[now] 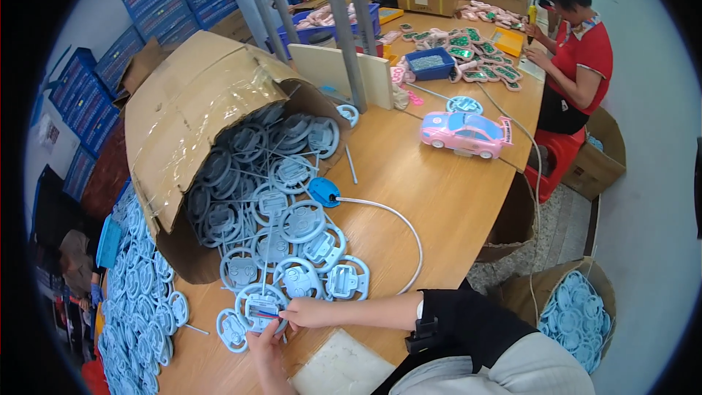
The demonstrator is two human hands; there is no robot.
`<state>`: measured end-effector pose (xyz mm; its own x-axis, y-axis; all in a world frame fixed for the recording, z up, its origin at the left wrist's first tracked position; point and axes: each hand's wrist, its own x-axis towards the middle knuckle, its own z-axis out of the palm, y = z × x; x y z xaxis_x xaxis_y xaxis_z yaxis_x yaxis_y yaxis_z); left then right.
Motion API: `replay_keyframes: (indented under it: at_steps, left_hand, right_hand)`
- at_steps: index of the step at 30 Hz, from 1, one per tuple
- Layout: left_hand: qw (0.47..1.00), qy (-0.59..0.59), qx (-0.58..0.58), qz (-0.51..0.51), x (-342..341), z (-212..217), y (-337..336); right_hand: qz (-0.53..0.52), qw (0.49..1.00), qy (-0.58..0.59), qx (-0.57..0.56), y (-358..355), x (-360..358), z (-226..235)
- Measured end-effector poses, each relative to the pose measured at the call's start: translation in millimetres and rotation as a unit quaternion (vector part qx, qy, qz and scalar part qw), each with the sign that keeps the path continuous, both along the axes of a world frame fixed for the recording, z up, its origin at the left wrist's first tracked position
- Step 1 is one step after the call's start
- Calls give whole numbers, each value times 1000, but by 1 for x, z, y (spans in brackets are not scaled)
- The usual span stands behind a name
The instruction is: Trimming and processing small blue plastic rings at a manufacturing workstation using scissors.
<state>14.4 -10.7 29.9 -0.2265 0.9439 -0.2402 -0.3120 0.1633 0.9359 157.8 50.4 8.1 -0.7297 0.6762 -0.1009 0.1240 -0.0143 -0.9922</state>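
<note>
My left hand comes up from the lower edge and holds a pale blue toy steering wheel from below. My right hand, reaching in from the right in a black sleeve, pinches small coloured wires at the wheel's centre. Several more blue wheels lie just above on the wooden table. A tipped cardboard box spills a heap of the same wheels toward my hands.
A blue tool with a white cable lies mid-table. A pink toy car stands further right. A person in a red shirt works at the far end among small parts. A box of wheels sits on the floor right; more wheels pile left.
</note>
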Motion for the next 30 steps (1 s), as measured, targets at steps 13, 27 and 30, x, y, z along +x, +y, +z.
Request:
replay_keyframes:
  at_steps: [13, 27, 30]
  left_hand:
    - [994, 100, 12, -37, -19, -7, -1]
    - [996, 36, 67, -51, -13, -1, -10]
    - [995, 21, 72, -60, -14, -4, -6]
  right_hand:
    - [12, 992, -45, -117, -3, 1, 13]
    - [-11, 984, -30, -173, -16, 8, 26]
    - [-22, 984, -37, -172, -13, 7, 28]
